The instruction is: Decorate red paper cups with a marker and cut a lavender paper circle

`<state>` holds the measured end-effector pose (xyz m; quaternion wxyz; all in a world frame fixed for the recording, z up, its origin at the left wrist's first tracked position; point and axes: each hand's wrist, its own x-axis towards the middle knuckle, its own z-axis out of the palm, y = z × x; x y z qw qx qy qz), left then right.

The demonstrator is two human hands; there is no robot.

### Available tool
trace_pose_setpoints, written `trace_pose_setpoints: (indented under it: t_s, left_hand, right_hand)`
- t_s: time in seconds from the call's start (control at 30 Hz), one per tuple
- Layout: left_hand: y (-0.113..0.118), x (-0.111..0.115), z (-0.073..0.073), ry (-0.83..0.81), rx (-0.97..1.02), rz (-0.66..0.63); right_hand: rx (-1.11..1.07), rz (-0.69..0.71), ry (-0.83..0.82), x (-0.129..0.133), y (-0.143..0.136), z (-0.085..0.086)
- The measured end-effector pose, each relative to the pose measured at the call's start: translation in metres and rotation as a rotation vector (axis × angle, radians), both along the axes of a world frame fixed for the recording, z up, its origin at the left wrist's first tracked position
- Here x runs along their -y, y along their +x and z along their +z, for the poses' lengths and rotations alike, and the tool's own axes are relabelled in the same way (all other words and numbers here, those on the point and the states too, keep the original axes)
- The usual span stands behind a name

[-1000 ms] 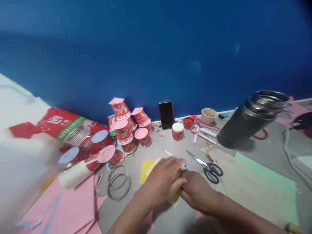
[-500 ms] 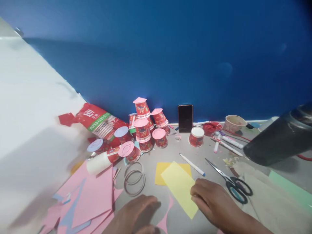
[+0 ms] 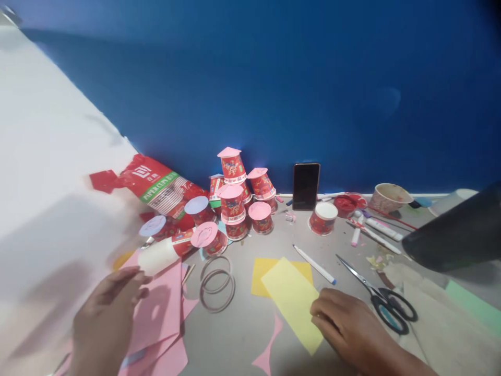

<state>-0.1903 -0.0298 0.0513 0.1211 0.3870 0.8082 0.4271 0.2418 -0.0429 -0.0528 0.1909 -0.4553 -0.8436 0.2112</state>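
My left hand hovers over a stack of pink paper, slightly blurred. Its fingers are loosely bent and apart, with nothing visible in them. Curled at the right edge of a pale yellow paper strip is my right hand, its fingers closed there. Beneath that strip lies a darker yellow sheet. A white marker with a blue end rests just beyond the right hand. Black-handled scissors lie to its right. Two tape rings overlap between the hands.
Red paper cups with pink paper tops stand stacked before the blue wall. Behind them leans a red cup bag. A phone stands upright beside a single cup. A dark cylinder and several markers occupy the right.
My left hand has moved left, from the table's front middle to over the pink paper. My right hand stays at the yellow strip. The whole view has shifted slightly.
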Motion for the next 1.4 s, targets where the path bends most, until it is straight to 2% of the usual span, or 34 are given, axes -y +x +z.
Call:
trace_pose_setpoints:
  t_s: [0.03, 0.07, 0.17, 0.2, 0.27, 0.3, 0.33, 0.4, 0.53, 0.67, 0.77, 0.83, 1.07, 1.17, 1.27, 1.33, 1.4]
  left_hand:
    - [0.013, 0.003, -0.006, -0.016, 0.028, -0.015]
    - [0.03, 0.007, -0.013, -0.053, 0.058, -0.09]
    - [0.09, 0.015, -0.031, -0.176, 0.035, -0.556]
    - [0.11, 0.017, -0.035, -0.236, 0.001, -0.782]
    - [0.146, 0.018, -0.04, -0.271, -0.041, -1.149]
    - [0.16, 0.017, -0.041, -0.284, -0.05, -1.274]
    - [0.17, 0.015, -0.04, -0.294, -0.057, -1.332]
    - [0.18, 0.011, -0.038, -0.253, -0.054, -1.299]
    - [0.18, -0.004, -0.03, -0.201, -0.029, -1.001]
    - [0.19, -0.02, -0.029, -0.364, -0.204, -0.857]
    - [0.202, -0.027, -0.032, -0.495, -0.354, -0.816]
    - [0.205, -0.028, -0.034, -0.518, -0.357, -0.819]
    - [0.204, -0.032, -0.042, -0.442, -0.321, -0.87]
    - [0.204, -0.028, -0.036, -0.409, -0.285, -0.886]
    - [0.188, -0.012, -0.02, -0.391, -0.167, -0.881]
    - [0.162, 0.006, -0.009, -0.466, -0.092, -0.833]
    - [0.124, 0.029, -0.003, -0.548, -0.153, -0.701]
  right_hand:
    - [0.004, -0.01, -0.007, 0.0, -0.001, 0.001]
    - [0.005, -0.015, -0.018, 0.0, -0.001, 0.002]
    - [0.009, -0.021, -0.034, 0.0, -0.002, 0.004]
    - [0.012, -0.023, -0.033, 0.0, -0.001, 0.004]
    - [0.016, -0.027, -0.031, 0.001, -0.001, 0.005]
    - [0.015, -0.026, -0.033, 0.001, -0.001, 0.005]
    - [0.014, -0.024, -0.036, 0.001, -0.001, 0.005]
    - [0.013, -0.015, -0.042, 0.001, -0.001, 0.006]
    - [0.019, -0.014, -0.043, 0.001, -0.001, 0.009]
    - [0.003, -0.026, -0.075, 0.0, -0.002, 0.012]
    - [-0.004, -0.027, -0.057, -0.001, -0.002, 0.013]
    - [0.001, -0.022, -0.042, -0.001, -0.002, 0.012]
    - [-0.006, -0.031, -0.012, 0.0, -0.004, 0.008]
    - [-0.001, -0.021, 0.004, -0.001, -0.003, 0.009]
    - [0.012, 0.002, 0.025, -0.001, -0.001, 0.008]
    - [0.014, 0.018, 0.049, -0.001, 0.0, 0.006]
    - [0.008, 0.035, 0.072, -0.001, 0.001, 0.004]
